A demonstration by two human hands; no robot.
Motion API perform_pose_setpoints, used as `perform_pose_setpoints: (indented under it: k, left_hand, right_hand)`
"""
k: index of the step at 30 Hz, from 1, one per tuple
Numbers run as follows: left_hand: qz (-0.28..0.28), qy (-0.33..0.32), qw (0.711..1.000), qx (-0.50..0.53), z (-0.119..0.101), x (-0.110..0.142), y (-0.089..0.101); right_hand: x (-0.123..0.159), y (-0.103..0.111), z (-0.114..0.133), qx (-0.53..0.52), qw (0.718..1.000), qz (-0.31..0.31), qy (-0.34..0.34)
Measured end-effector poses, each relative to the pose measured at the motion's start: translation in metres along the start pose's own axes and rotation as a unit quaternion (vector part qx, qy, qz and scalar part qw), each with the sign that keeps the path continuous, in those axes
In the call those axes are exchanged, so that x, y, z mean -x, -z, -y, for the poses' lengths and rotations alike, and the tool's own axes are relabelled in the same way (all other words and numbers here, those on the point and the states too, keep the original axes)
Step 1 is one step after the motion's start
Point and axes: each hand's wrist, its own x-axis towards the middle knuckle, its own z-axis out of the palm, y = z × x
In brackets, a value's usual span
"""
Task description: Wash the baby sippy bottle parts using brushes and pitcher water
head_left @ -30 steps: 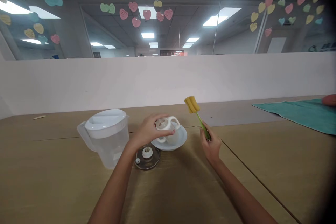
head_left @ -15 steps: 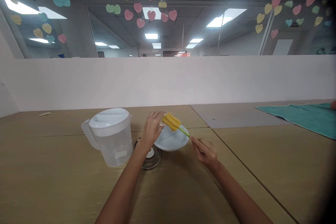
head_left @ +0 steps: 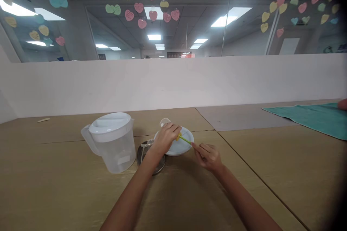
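Note:
My left hand (head_left: 166,138) is wrapped round a small white cup (head_left: 164,122), held on its side above a white saucer (head_left: 186,145). My right hand (head_left: 206,156) pinches the green handle of a sponge brush (head_left: 183,139). Its yellow sponge head is pushed into the cup, and only a sliver of yellow shows by my fingers. A clear plastic pitcher with a white lid (head_left: 111,140) stands to the left of my hands. A round glass lid with a white knob (head_left: 146,151) lies on the table, partly hidden under my left wrist.
The wooden table (head_left: 189,195) runs to a white partition (head_left: 173,83) at the back. A teal cloth (head_left: 314,117) lies at the far right with something red-orange (head_left: 343,104) at the frame edge. A small pale strip (head_left: 43,120) lies at the far left.
The brush swung down from upright, and its yellow head has gone into the cup. My left hand tipped the cup onto its side and lowered it toward the saucer.

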Motion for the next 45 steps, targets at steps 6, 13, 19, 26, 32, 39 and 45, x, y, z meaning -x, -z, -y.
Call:
perform_pose_setpoints:
  k: [6,13,19,26,32,39,45]
  left_hand:
    - [-0.011,0.026,0.999,-0.019,0.016,0.005,0.004]
    - [-0.005,0.019,0.998,-0.057,-0.009,0.001,0.009]
    - [0.008,-0.006,0.999,-0.044,-0.034,-0.004,0.009]
    - [-0.041,0.051,0.995,-0.072,-0.009,0.003,0.009]
    - [-0.027,0.094,0.99,-0.106,0.024,0.016,0.006]
    - [-0.062,0.123,0.991,0.002,0.016,0.012,0.007]
    - [-0.191,0.264,0.917,0.231,0.009,0.006,0.038]
  right_hand:
    - [0.004,-0.002,-0.003,-0.012,1.0,0.013,-0.019]
    - [0.008,-0.002,-0.004,-0.024,0.999,-0.004,-0.023]
    - [0.011,-0.004,-0.003,-0.022,1.0,-0.006,-0.017]
    - [0.013,0.005,-0.01,-0.058,0.998,-0.012,-0.029]
    - [0.021,0.006,-0.026,-0.061,0.993,-0.034,-0.092]
    - [0.019,0.001,-0.025,0.001,0.977,-0.042,-0.209]
    - [0.0,0.009,-0.017,-0.021,0.948,-0.089,-0.306]
